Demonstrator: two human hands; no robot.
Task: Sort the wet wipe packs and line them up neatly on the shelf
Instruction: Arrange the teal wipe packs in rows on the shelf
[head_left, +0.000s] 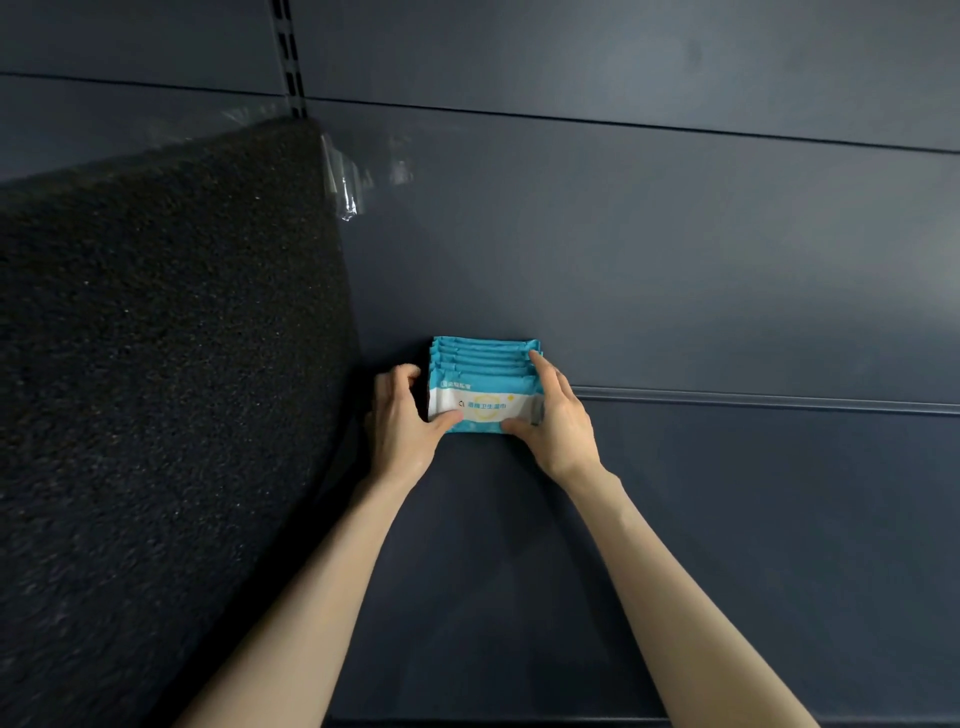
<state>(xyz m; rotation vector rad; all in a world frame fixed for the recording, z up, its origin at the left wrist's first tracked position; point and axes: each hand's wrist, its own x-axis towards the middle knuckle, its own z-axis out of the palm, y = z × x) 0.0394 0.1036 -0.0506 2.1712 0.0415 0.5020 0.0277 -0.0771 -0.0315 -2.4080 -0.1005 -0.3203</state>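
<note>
Several blue-and-white wet wipe packs (483, 387) stand upright in a tight row, one behind another, at the back of the dark shelf (727, 545), against its rear wall. The front pack shows a white label with blue print. My left hand (402, 421) presses the row's left end, thumb on the front pack's lower left corner. My right hand (558, 415) grips the right end, with fingers along the side of the packs and the thumb on the front pack's lower right.
A tall black foam panel (156, 389) stands just left of the packs as a side wall, with clear tape (345, 182) at its top corner. A slotted upright (291, 57) runs up the back panel. The shelf stretches away to the right.
</note>
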